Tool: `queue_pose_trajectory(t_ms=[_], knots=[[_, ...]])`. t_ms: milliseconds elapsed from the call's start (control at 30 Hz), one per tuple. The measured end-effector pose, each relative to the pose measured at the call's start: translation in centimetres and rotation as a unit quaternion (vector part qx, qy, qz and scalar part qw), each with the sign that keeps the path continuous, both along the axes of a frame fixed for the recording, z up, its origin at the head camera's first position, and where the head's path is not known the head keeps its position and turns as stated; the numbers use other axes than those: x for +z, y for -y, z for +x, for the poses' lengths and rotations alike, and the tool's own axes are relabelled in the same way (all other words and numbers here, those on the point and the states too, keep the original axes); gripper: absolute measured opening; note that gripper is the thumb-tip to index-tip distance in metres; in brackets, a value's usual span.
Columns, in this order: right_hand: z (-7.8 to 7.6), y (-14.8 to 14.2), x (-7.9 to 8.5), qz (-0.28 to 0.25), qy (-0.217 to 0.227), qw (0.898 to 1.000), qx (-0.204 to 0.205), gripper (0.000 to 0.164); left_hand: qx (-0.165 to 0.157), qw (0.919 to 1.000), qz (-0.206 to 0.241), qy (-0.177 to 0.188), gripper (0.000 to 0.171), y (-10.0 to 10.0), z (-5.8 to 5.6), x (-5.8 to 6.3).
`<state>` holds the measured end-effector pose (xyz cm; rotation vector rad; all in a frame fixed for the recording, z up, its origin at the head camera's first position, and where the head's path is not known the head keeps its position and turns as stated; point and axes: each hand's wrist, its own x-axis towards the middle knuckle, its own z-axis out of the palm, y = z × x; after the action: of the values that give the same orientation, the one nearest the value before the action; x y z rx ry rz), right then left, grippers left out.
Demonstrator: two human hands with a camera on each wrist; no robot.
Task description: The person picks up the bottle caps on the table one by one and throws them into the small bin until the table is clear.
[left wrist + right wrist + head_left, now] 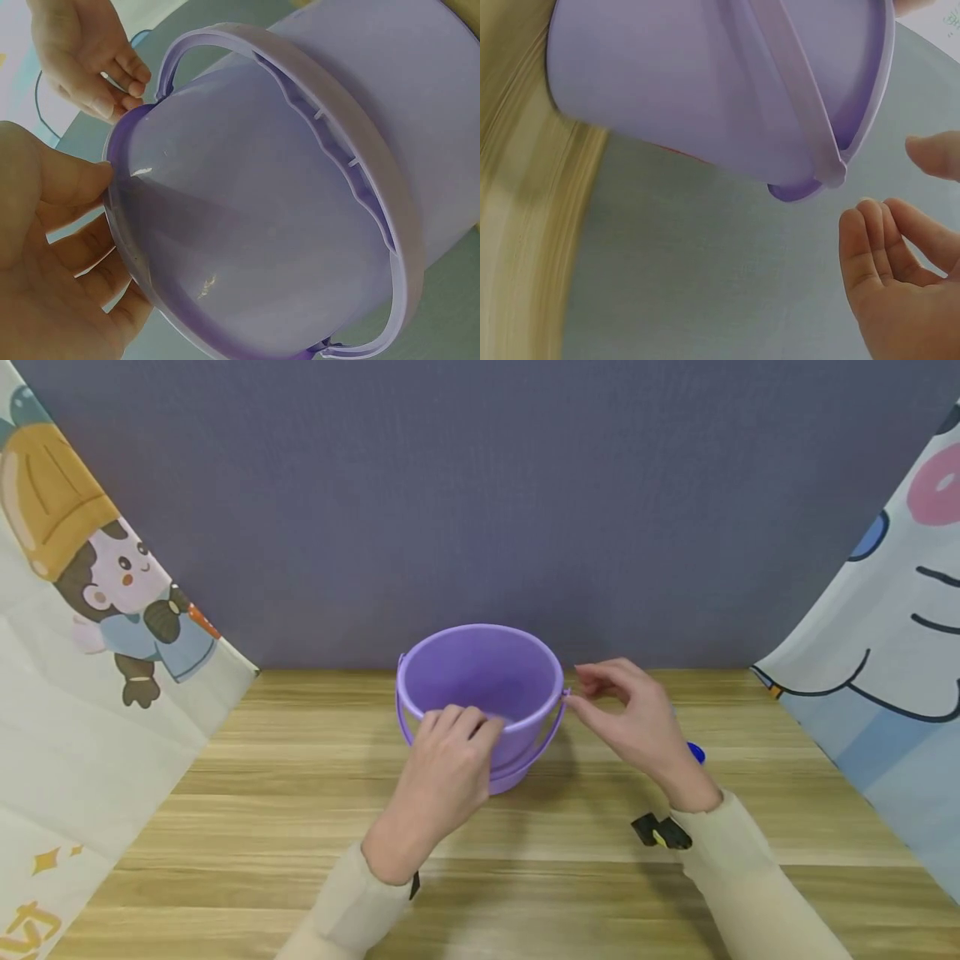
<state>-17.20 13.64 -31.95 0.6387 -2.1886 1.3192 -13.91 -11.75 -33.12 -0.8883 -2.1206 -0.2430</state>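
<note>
A purple bucket (517, 747) stands upright on the wooden table, its handle (551, 735) hanging down along the near side. My left hand (450, 768) is at the bucket's near rim. In the left wrist view its thumb lies on the rim edge (112, 202), while the fingers reach over and behind it, their tips hidden. Just off the bucket's right side, by the handle joint (832, 172), my right hand (633, 714) is held with fingers gently bent and thumb apart. It holds nothing, and the right wrist view shows a gap between it and the bucket.
A small blue object (696, 752) lies on the table (262, 827), partly hidden by the right wrist. Behind the table stands a grey-blue panel (480, 510). Printed cloths hang at the left (75, 760) and right (900, 693). Dark pieces show at both wrists.
</note>
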Motion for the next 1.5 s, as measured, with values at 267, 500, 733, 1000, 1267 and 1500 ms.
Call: queue_pose_trajectory(t_ms=[267,500,733,1000,1267,1500], knots=[[0.1,-0.8,-0.5,-0.001,0.000,1.000,-0.010,0.037,-0.005,1.0000,0.004,0.000,0.027,-0.1,-0.1,-0.1],[0.1,-1.8,-1.1,-0.010,0.003,1.000,-0.022,0.036,-0.003,1.0000,0.003,-0.002,0.026,-0.1,-0.1,0.0],[0.1,-2.3,-1.5,0.004,0.014,0.999,-0.039,0.036,0.001,1.0000,-0.001,-0.001,0.027,-0.1,-0.2,0.0],[0.3,-3.1,-1.9,0.018,0.022,0.998,-0.051,0.035,0.007,0.9999,-0.007,0.009,0.027,-0.3,-0.1,0.0],[0.5,-4.3,-2.3,0.033,0.030,0.997,-0.061,0.035,0.001,1.0000,0.000,-0.004,0.027,-0.3,-0.2,-0.1],[0.5,-5.5,-2.7,0.052,0.045,0.995,-0.072,0.036,0.001,1.0000,0.000,0.000,0.027,-0.4,-0.1,0.0]])
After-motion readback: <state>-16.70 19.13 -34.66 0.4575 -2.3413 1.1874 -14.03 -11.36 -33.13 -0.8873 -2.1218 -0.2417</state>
